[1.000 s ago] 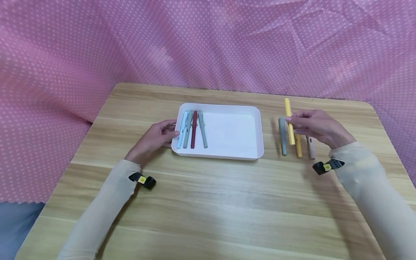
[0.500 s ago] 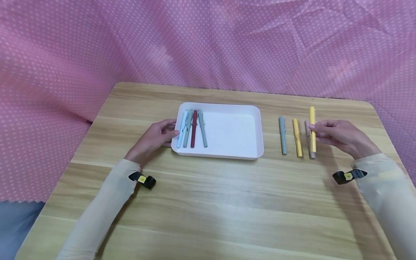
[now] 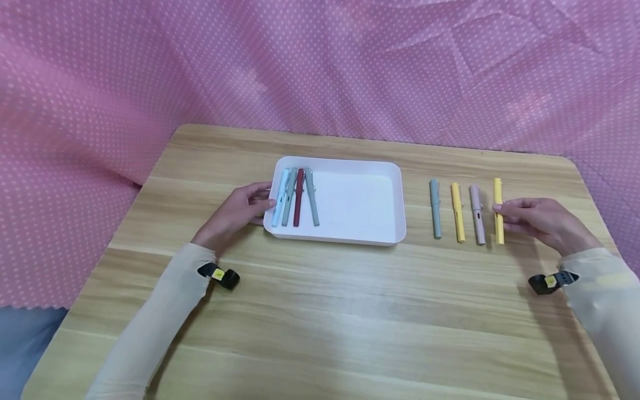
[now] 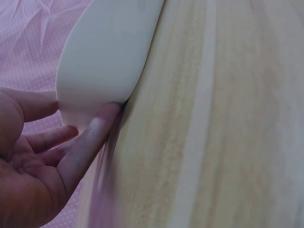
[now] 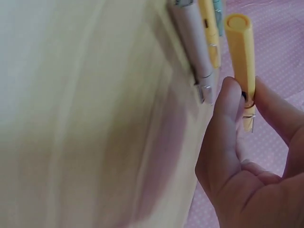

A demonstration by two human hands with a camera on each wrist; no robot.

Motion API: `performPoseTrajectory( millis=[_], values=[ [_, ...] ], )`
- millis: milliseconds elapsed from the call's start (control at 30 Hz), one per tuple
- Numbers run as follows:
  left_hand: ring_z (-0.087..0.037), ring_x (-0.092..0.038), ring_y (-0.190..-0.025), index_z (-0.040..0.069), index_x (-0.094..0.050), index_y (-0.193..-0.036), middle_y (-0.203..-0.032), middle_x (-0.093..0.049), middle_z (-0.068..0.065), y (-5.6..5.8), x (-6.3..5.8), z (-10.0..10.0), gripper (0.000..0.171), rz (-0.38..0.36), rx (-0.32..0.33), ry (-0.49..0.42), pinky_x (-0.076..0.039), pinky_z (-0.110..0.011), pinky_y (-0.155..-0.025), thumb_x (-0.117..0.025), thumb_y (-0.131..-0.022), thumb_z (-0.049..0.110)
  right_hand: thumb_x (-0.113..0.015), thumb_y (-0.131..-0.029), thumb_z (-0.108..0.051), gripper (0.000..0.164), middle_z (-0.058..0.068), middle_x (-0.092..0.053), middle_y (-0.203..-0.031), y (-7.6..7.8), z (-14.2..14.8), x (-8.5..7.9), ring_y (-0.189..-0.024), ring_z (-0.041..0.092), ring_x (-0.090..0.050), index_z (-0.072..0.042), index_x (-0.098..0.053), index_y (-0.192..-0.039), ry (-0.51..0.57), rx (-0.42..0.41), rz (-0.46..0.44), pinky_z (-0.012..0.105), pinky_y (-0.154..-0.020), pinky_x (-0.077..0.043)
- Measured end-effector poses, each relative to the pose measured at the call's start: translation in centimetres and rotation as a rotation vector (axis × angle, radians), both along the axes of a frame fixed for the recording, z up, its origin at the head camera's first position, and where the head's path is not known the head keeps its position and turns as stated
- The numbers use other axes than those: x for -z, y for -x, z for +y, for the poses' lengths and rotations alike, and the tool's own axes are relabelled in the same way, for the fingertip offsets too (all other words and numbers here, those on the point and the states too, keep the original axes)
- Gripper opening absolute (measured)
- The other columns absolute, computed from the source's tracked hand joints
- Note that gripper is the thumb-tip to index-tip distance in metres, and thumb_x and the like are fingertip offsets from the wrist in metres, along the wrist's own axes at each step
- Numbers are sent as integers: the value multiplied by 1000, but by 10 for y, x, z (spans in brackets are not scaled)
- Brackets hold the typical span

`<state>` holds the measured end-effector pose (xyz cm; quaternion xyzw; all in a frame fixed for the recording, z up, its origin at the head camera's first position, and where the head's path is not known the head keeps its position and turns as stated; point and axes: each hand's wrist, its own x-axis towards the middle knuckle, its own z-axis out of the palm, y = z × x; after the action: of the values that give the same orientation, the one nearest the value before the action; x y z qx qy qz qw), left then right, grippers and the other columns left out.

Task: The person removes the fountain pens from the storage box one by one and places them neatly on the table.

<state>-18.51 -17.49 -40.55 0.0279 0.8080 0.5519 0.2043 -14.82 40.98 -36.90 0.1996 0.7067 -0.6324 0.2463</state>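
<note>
My right hand (image 3: 550, 222) pinches a yellow pen (image 3: 498, 225) between thumb and fingers at the right end of a row of pens. In the right wrist view the same pen (image 5: 241, 57) stands apart from the mauve pen beside it. To its left lie a mauve pen (image 3: 477, 216), another yellow pen (image 3: 457, 214) and a grey-green pen (image 3: 435, 211). My left hand (image 3: 235, 214) holds the left end of the white tray (image 3: 335, 241), thumb at the rim. The left wrist view shows its fingers against the tray's outer wall (image 4: 102, 61).
Inside the tray, at its left end, lie a light blue pen (image 3: 280, 200), a dark red pen (image 3: 298, 200) and two grey-green pens, one of them (image 3: 312, 200) slightly tilted. Pink dotted cloth (image 3: 320, 66) hangs behind the wooden table (image 3: 320, 311).
My right hand has carried the yellow pen rightward and nearer to me, past the mauve pen, which now shows fully. The left hand and tray have stayed in place.
</note>
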Motion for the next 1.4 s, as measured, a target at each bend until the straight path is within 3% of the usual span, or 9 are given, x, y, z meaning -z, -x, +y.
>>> performPoseTrajectory(
  millis=[367,667,967,1400],
  values=[
    [-23,-56,-109,17,-37,-145,-126,-51,-7,-1,-5,2,60,-7,8,-7,-57,-33,-80,-62,-92,29,-69,-88,-17,10,-8,-69,-83,-2,14,14,-79,6,-67,-21,-70,-79,-79,-25,-9,24,-79,-56],
    [-23,-55,-111,18,-37,-145,-128,-50,-6,-1,-5,1,59,-11,8,8,-57,-32,-80,-62,-93,29,-74,-83,-28,8,-14,-68,-81,-3,13,22,-79,2,-65,-26,-67,-83,-262,-76,22,24,-76,-57],
    [-22,-55,-111,19,-37,-145,-129,-50,-6,-1,-5,1,59,-8,6,32,-57,-32,-80,-62,-93,30,-75,-82,-29,31,-14,-67,-79,-5,9,25,-77,2,-66,-11,-59,-102,-362,-89,75,25,-74,-58],
    [-22,-55,-111,20,-39,-144,-127,-50,-6,-1,-4,2,57,-12,-1,34,-57,-32,-80,-62,-93,29,-76,-80,-35,51,-12,-67,-79,-9,9,29,-76,4,-67,-1,-54,-110,-426,-90,112,27,-73,-58]
  ],
)
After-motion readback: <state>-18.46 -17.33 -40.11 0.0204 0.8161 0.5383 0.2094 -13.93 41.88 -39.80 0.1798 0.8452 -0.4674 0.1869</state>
